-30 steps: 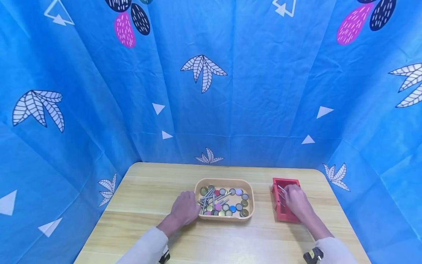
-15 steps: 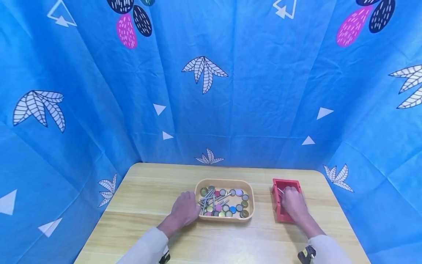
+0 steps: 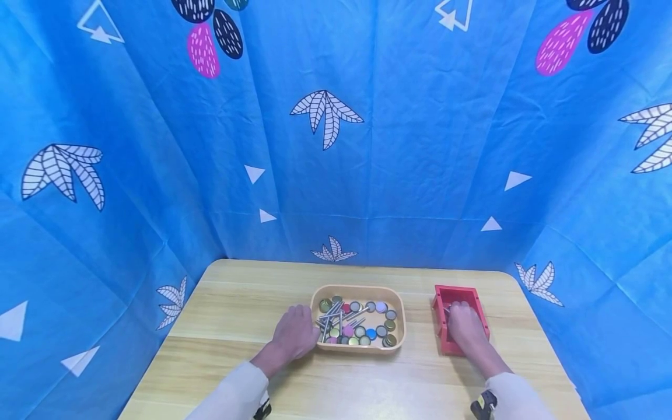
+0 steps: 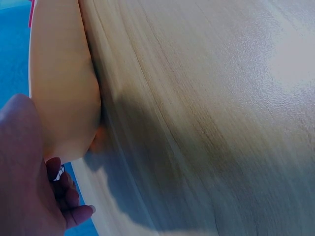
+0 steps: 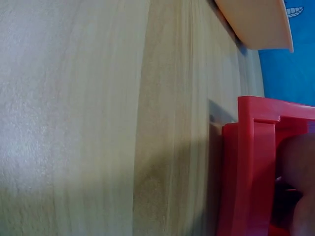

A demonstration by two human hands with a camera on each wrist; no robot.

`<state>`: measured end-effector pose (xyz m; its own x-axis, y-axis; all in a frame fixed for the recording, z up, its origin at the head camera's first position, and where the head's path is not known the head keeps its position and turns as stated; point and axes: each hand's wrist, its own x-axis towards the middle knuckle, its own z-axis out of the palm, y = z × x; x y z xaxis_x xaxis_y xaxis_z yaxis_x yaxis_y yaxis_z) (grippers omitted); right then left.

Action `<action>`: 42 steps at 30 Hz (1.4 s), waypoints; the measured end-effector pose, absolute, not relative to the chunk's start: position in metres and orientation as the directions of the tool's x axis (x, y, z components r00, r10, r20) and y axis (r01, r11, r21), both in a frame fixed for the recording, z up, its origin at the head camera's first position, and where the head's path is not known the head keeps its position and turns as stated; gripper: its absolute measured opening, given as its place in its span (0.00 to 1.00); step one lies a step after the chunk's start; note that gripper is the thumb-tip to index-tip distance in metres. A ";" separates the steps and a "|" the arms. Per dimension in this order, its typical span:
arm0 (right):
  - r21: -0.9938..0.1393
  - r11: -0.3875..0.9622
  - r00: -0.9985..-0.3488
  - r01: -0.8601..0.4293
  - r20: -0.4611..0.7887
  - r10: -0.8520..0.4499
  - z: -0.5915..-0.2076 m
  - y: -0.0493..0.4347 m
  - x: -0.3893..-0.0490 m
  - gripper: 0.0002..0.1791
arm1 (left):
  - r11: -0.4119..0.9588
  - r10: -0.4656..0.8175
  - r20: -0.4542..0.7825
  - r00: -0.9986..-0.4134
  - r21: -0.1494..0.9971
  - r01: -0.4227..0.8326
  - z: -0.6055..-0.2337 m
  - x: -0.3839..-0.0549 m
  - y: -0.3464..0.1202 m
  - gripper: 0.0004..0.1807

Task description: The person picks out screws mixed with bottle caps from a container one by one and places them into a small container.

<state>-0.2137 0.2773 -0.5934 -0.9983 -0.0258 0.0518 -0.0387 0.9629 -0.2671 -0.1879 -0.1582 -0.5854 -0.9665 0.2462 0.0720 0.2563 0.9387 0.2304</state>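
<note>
Two hands show in the lower half of the head view: the left hand (image 3: 294, 333) grips the left end of the tan tray (image 3: 362, 349), its fingers curled, with metal rods (image 3: 340, 322) and round caps (image 3: 371, 333) inside, at lower centre. At lower right, the right hand (image 3: 465, 324) dips into the red box (image 3: 451, 348), fingers hidden, so their hold cannot be told.

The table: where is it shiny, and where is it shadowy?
Left wrist view: white glare upper right on the table, shadow by the left hand; right wrist view: glare at left, shadow beside the red box; head view: shine near the bottom.
</note>
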 end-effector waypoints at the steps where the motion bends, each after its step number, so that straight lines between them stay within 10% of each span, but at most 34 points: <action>1: -0.266 0.963 -0.998 -0.042 0.053 -0.029 -0.594 0.277 -0.214 0.10 | 0.938 0.244 0.072 -0.967 0.234 0.255 -0.585 -0.188 -0.158 0.15; 42: -0.236 0.956 -0.927 -0.175 0.367 -0.079 -0.546 0.256 -0.219 0.08 | 0.943 0.243 0.089 -0.966 0.213 0.257 -0.586 -0.187 -0.158 0.13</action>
<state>-0.2189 0.2562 -0.5460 -0.9270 -0.0791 0.3667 -0.1748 0.9560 -0.2355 -0.1867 -0.1580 -0.5855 -0.9660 0.2429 0.0886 0.2565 0.9428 0.2131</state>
